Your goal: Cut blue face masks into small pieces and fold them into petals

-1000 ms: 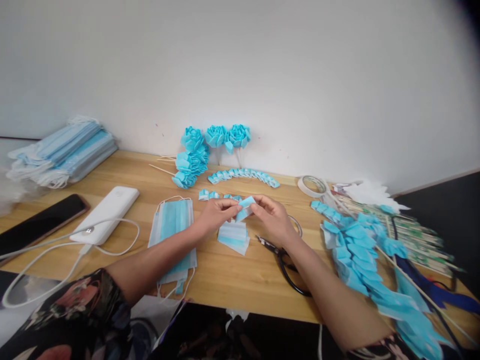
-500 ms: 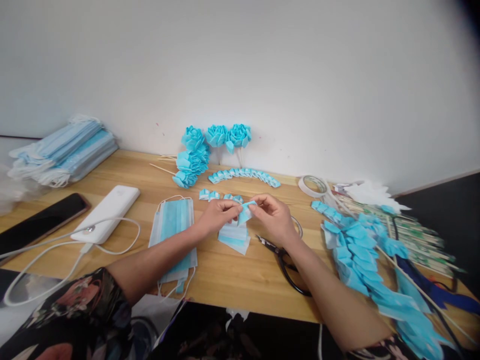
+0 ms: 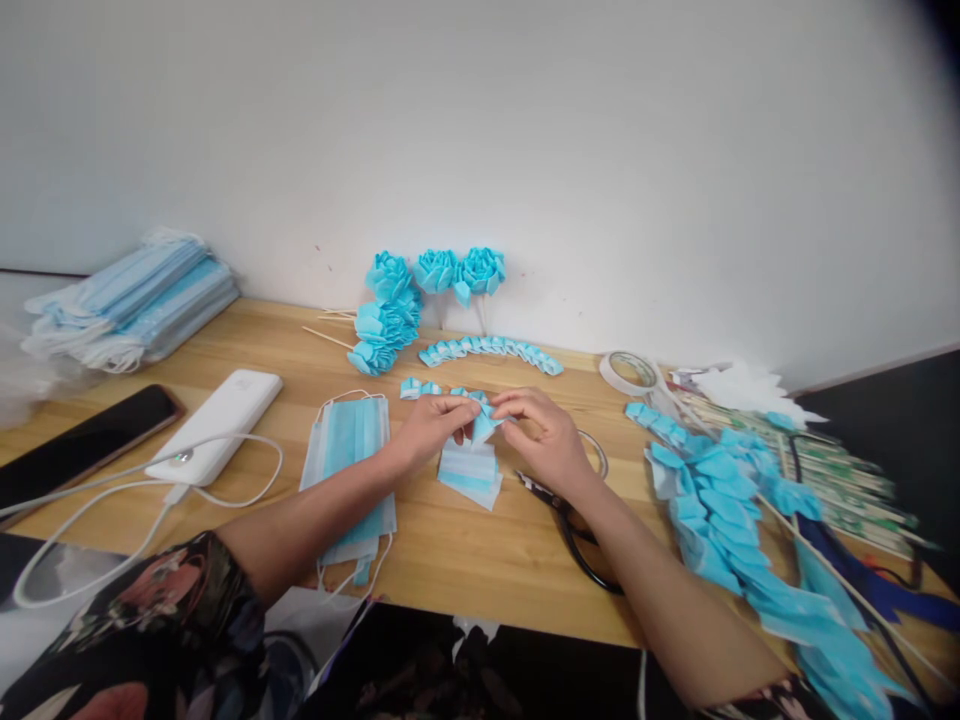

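"So, where is the thing in hand?"

"At the far side of the cut pieces (image 3: 469, 475): a folded piece (image 3: 484, 428) of thin blue cloth, creased to a point. The left hand (image 3: 435, 430) pinches it between thumb and forefinger."

"And the right hand (image 3: 551, 440)?"

"Its fingertips meet the other side; whether they grip it, I can't tell."

"How much room surrounds the cut pieces?"

"Toward the person, smooth wood runs down to the near edge of the table (image 3: 442, 570). Left of them, a narrower strip of wood, then a flat pleated mask (image 3: 351, 470) with thin ear loops. Right of them, a small gap, then black-handled scissors (image 3: 561, 508), partly under the forearm. Beyond them lies a curved strip (image 3: 491, 348) of overlapping folds, near the pale wall (image 3: 525, 160)."

"Anything more?"

"Beyond and left of them, crinkled flowers (image 3: 388, 325) on slim sticks; well to their right, a ruffled chain (image 3: 720, 510) of soft blue petals."
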`<state>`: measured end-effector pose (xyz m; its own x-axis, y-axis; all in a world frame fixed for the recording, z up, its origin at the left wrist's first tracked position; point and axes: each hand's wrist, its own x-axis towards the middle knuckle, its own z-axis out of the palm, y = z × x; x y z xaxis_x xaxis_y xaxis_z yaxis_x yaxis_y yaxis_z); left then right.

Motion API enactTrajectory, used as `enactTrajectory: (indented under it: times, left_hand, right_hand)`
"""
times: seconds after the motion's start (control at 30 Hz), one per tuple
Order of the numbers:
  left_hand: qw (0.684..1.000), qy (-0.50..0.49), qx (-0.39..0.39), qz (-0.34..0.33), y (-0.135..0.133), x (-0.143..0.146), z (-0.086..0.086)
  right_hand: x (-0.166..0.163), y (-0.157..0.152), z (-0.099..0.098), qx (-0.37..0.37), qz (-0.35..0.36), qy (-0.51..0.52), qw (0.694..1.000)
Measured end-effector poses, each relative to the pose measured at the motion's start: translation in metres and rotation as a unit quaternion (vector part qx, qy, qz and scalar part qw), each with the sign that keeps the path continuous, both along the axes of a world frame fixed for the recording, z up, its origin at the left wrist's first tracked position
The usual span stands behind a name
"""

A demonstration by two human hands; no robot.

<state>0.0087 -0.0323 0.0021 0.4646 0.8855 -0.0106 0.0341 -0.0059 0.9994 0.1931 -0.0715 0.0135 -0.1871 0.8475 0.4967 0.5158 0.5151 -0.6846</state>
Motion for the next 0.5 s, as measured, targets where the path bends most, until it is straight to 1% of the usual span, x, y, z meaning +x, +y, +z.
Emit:
enactTrajectory:
  times: [0.27, 0.5]
  left_hand:
    - [1.0, -0.01, 0.015, -0.011, -0.001, 0.0007, 0.0014]
    - [0.999, 0.007, 0.031, -0.006, -0.0004, 0.0007, 0.0005]
  right_hand:
    - [0.0002, 0.0001, -0.001, 0.003, -0.002, -0.006, 1.0]
    - [0.0003, 0.0015, -0.006, 0.002, -0.003, -0.013, 1.0]
